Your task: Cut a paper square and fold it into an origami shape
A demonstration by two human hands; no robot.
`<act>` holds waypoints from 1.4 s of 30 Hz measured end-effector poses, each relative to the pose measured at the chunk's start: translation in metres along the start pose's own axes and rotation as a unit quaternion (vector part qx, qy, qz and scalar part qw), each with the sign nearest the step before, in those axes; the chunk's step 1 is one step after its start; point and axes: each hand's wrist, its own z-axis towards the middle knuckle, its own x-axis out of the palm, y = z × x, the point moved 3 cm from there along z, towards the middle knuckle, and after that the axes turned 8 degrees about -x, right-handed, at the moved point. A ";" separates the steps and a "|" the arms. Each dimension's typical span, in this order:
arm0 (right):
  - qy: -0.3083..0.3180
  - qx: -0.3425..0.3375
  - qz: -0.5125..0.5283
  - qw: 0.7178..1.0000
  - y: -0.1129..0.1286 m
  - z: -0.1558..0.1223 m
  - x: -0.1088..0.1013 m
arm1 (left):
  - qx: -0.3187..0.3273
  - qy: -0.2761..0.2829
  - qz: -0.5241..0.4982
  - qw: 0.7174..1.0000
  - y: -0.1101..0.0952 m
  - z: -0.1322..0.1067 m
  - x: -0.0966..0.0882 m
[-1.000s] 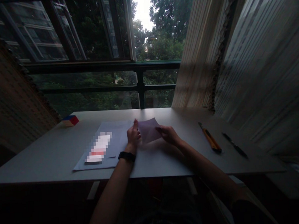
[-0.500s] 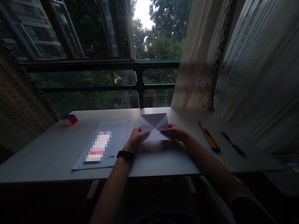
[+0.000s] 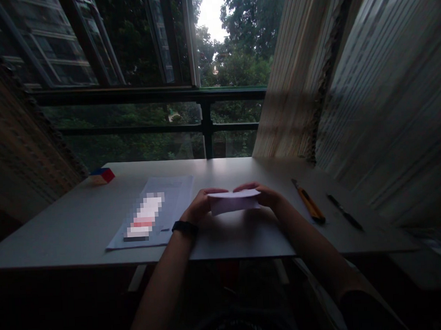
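Observation:
A folded sheet of white paper (image 3: 234, 202) is held just above the table, bent so that its near part hangs down toward me. At its left end, my left hand (image 3: 204, 203) is closed on it, fingers lying along the far side. My right hand (image 3: 263, 194) grips the right end in the same way, fingertips behind the top edge. The thumbs are largely hidden by the paper. A dark band (image 3: 185, 228) is on my left wrist.
On the white table (image 3: 76, 226), printed papers (image 3: 175, 192) lie left of my hands, partly blurred out. A coloured cube (image 3: 103, 176) sits at the far left. To the right are a yellow utility knife (image 3: 308, 202) and a dark pen (image 3: 344, 212). Curtains flank the window behind.
The paper was spread toward the window with its crossing creases facing me; now its far part is folded over and it looks like a narrow strip. My fingers have moved to its far side.

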 end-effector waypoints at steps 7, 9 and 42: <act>0.018 -0.010 0.006 1.000 0.000 -0.001 0.004 | -0.039 -0.012 0.014 0.999 -0.007 -0.012 0.001; -0.004 -0.026 -0.005 1.000 -0.001 0.001 0.001 | -0.044 -0.026 -0.017 0.999 -0.009 -0.012 0.001; -0.189 -0.054 -0.157 0.968 -0.019 0.023 0.026 | 0.108 -0.232 -0.046 0.966 -0.003 0.011 -0.014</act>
